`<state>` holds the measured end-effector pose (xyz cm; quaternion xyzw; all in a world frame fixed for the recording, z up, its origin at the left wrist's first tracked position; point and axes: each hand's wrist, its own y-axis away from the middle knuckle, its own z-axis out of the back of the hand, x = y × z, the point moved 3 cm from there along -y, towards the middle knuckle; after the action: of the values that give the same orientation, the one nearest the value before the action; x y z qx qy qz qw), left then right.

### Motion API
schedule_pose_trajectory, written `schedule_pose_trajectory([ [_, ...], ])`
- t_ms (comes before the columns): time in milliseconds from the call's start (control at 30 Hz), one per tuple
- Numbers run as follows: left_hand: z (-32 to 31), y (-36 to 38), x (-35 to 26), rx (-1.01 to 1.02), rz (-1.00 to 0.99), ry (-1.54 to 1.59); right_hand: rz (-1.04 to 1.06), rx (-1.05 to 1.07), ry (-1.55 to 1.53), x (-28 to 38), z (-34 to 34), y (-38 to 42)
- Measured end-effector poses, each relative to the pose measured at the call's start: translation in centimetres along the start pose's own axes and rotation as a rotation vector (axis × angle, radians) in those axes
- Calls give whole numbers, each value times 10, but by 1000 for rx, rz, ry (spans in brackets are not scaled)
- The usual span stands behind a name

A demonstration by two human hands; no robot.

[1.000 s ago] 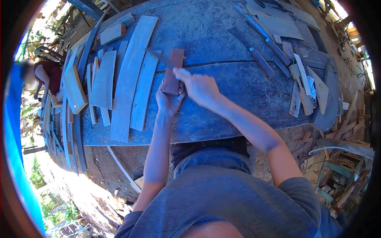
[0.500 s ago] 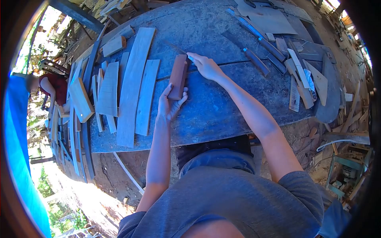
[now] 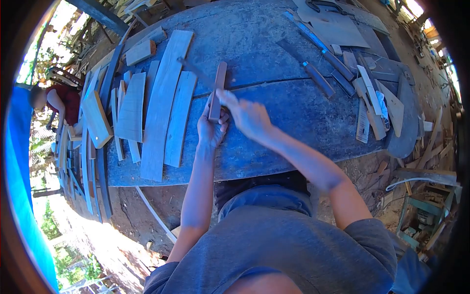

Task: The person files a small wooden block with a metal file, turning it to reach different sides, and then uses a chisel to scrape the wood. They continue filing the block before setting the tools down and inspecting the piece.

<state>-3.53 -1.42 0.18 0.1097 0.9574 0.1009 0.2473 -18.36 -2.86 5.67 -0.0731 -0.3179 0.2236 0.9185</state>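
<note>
My left hand [image 3: 210, 128] is closed around the lower end of a reddish-brown wooden block [image 3: 222, 73], which is held on edge above the workbench [image 3: 264, 117]. My right hand [image 3: 249, 116], somewhat blurred, grips a long flat-bladed tool [image 3: 193, 68], file-like in shape. Its dark blade slants up and left past the block, crossing it in this view. The tool's handle is mostly hidden in my fingers, close beside the block's right side.
Several pale boards [image 3: 166, 108] lie left of my hands. On the right are a long blade with a dark handle [image 3: 319, 81], a saw-like blue-edged tool [image 3: 306, 32] and wood offcuts [image 3: 391, 100]. A person in red [image 3: 63, 105] is at the far left.
My right hand has moved down and slightly right, nearer my left hand, and the tool's blade reaches further left. The wooden block has turned to show a narrower side.
</note>
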Motion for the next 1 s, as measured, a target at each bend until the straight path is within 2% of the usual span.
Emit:
schedule_pose_trajectory([
  [67,5,-1,0,-40,2,-6,40,133,-71,18,1,26],
  [200,-2,4,4,-176,45,-50,52,179,62,6,7,-8],
  [267,-9,6,2,-102,-3,-144,-113,22,56,-20,3,-51],
  [367,-20,12,3,-127,-40,-152,-57,-75,-74,-27,-7,-56],
  [433,-15,3,3,-134,-47,-118,-28,119,-32,7,4,-13],
  [467,-1,-1,6,-168,-53,-82,85,119,-28,19,0,15],
  [533,11,-2,4,-215,-58,-43,51,339,18,36,12,39],
  [567,13,-1,0,-193,0,3,45,344,9,32,4,34],
  [633,2,5,-1,-148,75,72,112,39,-95,13,-6,2],
  [667,-1,4,-1,-137,71,67,118,29,-91,6,-7,-20],
  [733,-3,4,-3,-93,64,90,-35,56,-94,-4,-9,-55],
  [867,-2,3,-4,-33,53,87,-31,-23,-12,15,-5,-27],
  [900,2,0,-4,-32,48,93,8,83,18,27,-1,2],
  [933,12,-1,-1,-124,63,139,45,194,48,34,2,18],
  [967,19,0,3,-218,81,185,46,206,50,33,6,19],
  [1000,15,2,3,-224,83,189,58,228,9,33,9,19],
])
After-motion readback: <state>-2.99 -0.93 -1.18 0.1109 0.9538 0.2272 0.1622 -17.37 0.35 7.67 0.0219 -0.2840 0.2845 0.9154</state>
